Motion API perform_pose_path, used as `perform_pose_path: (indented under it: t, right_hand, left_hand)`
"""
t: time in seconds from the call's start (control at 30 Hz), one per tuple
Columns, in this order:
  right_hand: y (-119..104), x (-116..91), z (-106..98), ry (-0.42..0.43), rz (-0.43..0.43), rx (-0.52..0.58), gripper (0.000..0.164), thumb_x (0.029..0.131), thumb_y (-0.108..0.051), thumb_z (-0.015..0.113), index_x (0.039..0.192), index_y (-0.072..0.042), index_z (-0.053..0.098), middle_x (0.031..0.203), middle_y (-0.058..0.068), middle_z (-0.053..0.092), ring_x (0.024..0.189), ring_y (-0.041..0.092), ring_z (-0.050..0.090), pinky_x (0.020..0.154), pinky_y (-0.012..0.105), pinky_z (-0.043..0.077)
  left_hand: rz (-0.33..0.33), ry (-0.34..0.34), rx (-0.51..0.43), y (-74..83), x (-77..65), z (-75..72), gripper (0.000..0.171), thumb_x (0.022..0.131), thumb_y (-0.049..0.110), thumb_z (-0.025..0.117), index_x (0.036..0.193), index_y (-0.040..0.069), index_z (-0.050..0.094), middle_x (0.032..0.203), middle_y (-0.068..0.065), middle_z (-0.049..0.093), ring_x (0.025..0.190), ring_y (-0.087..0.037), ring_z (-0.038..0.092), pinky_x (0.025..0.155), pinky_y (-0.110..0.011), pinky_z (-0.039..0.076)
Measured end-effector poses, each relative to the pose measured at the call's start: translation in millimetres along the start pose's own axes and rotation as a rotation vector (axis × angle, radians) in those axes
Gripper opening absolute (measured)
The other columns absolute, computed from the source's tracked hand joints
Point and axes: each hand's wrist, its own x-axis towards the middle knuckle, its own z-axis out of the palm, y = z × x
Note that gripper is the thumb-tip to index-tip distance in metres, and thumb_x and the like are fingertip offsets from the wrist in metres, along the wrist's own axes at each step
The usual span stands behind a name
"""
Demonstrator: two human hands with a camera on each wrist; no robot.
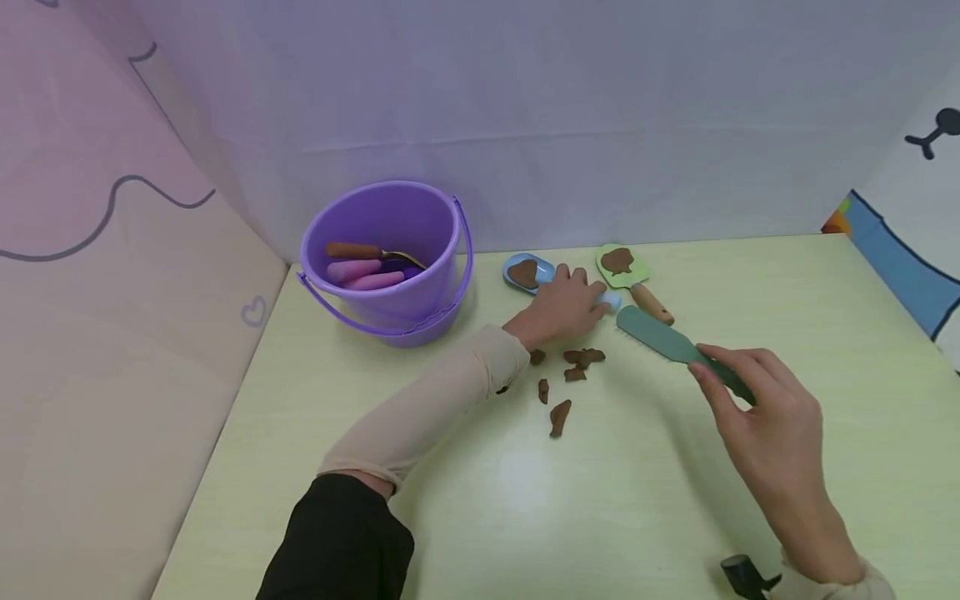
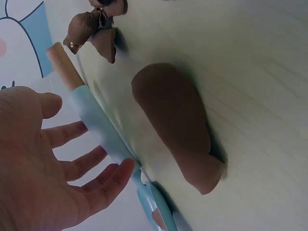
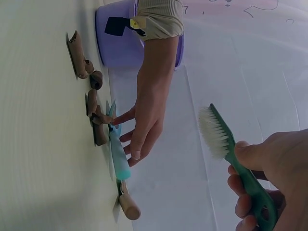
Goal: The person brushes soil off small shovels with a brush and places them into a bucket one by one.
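Observation:
My left hand reaches over the small light blue shovel, fingers apart and loosely bent beside its handle. In the left wrist view the fingertips come up to the handle without curling round it; whether they touch is hard to tell. Brown clay-like matter sits in its scoop. My right hand grips a green brush by the handle, held above the table, white bristles showing in the right wrist view. Next to the blue shovel lies a light green shovel with a wooden handle and a brown patch on its blade.
Several brown clay-like pieces lie on the pale wooden table in front of the shovels. A purple bucket stands at the back left, holding tools with pink and wooden handles. Behind the table hangs a pale cloth.

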Motion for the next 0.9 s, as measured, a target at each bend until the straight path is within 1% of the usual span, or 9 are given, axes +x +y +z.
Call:
perform_pose_path:
  t: [0.07, 0.2, 0.33, 0.43, 0.53, 0.63, 0.7, 0.8, 0.9]
  right_hand:
    - [0, 0, 0, 0.000, -0.002, 0.002, 0.034, 0.085, -0.002, 0.084, 0.118, -0.008, 0.078, 0.098, 0.011, 0.071, 0.092, -0.027, 0.044, 0.082, -0.002, 0.034]
    - [-1, 1, 0, -0.001, -0.005, 0.001, 0.034, 0.086, -0.003, 0.084, 0.118, -0.008, 0.078, 0.098, 0.011, 0.071, 0.092, -0.027, 0.044, 0.082, -0.002, 0.034]
    - [-2, 0, 0, -0.001, -0.005, 0.003, 0.034, 0.086, -0.003, 0.084, 0.118, -0.008, 0.078, 0.098, 0.011, 0.071, 0.092, -0.027, 0.044, 0.082, -0.002, 0.034]
    - [-2, -1, 0, -0.005, -0.002, 0.003, 0.033, 0.086, -0.003, 0.084, 0.118, -0.008, 0.078, 0.098, 0.011, 0.071, 0.092, -0.028, 0.044, 0.082, -0.003, 0.034]
    - [-2, -2, 0, -0.009, 0.000, 0.003, 0.033, 0.086, -0.003, 0.084, 0.119, -0.009, 0.078, 0.098, 0.011, 0.070, 0.092, -0.027, 0.044, 0.083, -0.003, 0.034]
    - [-2, -2, 0, -0.010, 0.002, 0.003, 0.034, 0.086, -0.003, 0.084, 0.119, -0.009, 0.077, 0.098, 0.011, 0.070, 0.093, -0.027, 0.044, 0.083, -0.003, 0.034]
    - [-1, -2, -1, -0.010, 0.003, 0.001, 0.034, 0.086, -0.003, 0.084, 0.119, -0.009, 0.077, 0.098, 0.011, 0.070, 0.093, -0.027, 0.044, 0.083, -0.003, 0.034]
    - [-1, -3, -1, -0.012, 0.008, -0.004, 0.034, 0.086, -0.003, 0.084, 0.119, -0.009, 0.077, 0.099, 0.011, 0.071, 0.093, -0.027, 0.043, 0.082, -0.003, 0.034]
    - [-1, -3, -1, -0.015, 0.012, -0.007, 0.034, 0.086, -0.004, 0.084, 0.119, -0.009, 0.077, 0.099, 0.010, 0.071, 0.093, -0.027, 0.043, 0.082, -0.003, 0.033]
  left_hand:
    - [-0.015, 0.007, 0.006, 1.4, -1.1, 2.1, 0.046, 0.113, 0.048, 0.030, 0.146, 0.025, 0.053, 0.131, -0.006, 0.054, 0.116, -0.024, 0.043, 0.083, -0.032, 0.051]
    - [-0.063, 0.033, -0.003, 4.8, -3.1, 6.4, 0.045, 0.113, 0.050, 0.027, 0.129, 0.021, 0.058, 0.122, -0.005, 0.055, 0.117, -0.025, 0.044, 0.086, -0.031, 0.050]
    - [-0.137, 0.055, -0.024, 8.9, -5.7, 10.0, 0.040, 0.112, 0.047, 0.036, 0.120, 0.018, 0.063, 0.125, -0.008, 0.056, 0.123, -0.027, 0.047, 0.084, -0.032, 0.054]
    - [-0.215, 0.057, -0.040, 11.8, -8.5, 10.5, 0.033, 0.109, 0.042, 0.045, 0.116, 0.017, 0.065, 0.131, -0.010, 0.054, 0.130, -0.029, 0.045, 0.077, -0.033, 0.059]
    - [-0.299, 0.041, -0.046, 14.2, -12.2, 8.5, 0.030, 0.106, 0.039, 0.050, 0.119, 0.015, 0.063, 0.137, -0.012, 0.050, 0.134, -0.030, 0.043, 0.074, -0.033, 0.060]
    - [-0.385, 0.016, -0.065, 15.7, -17.0, 5.0, 0.037, 0.103, 0.037, 0.054, 0.130, 0.012, 0.055, 0.142, -0.015, 0.045, 0.137, -0.031, 0.041, 0.075, -0.034, 0.061]
    - [-0.425, 0.007, -0.091, 16.0, -20.5, 3.1, 0.044, 0.101, 0.034, 0.056, 0.137, 0.010, 0.049, 0.145, -0.018, 0.042, 0.138, -0.032, 0.042, 0.079, -0.035, 0.061]
    - [-0.464, -0.001, -0.135, 15.8, -26.2, 0.4, 0.052, 0.099, 0.028, 0.059, 0.144, 0.007, 0.042, 0.146, -0.022, 0.041, 0.134, -0.033, 0.046, 0.085, -0.037, 0.061]
    - [-0.473, -0.014, -0.140, 13.4, -30.5, -1.0, 0.053, 0.100, 0.026, 0.059, 0.144, 0.003, 0.042, 0.141, -0.024, 0.047, 0.125, -0.032, 0.053, 0.086, -0.037, 0.061]
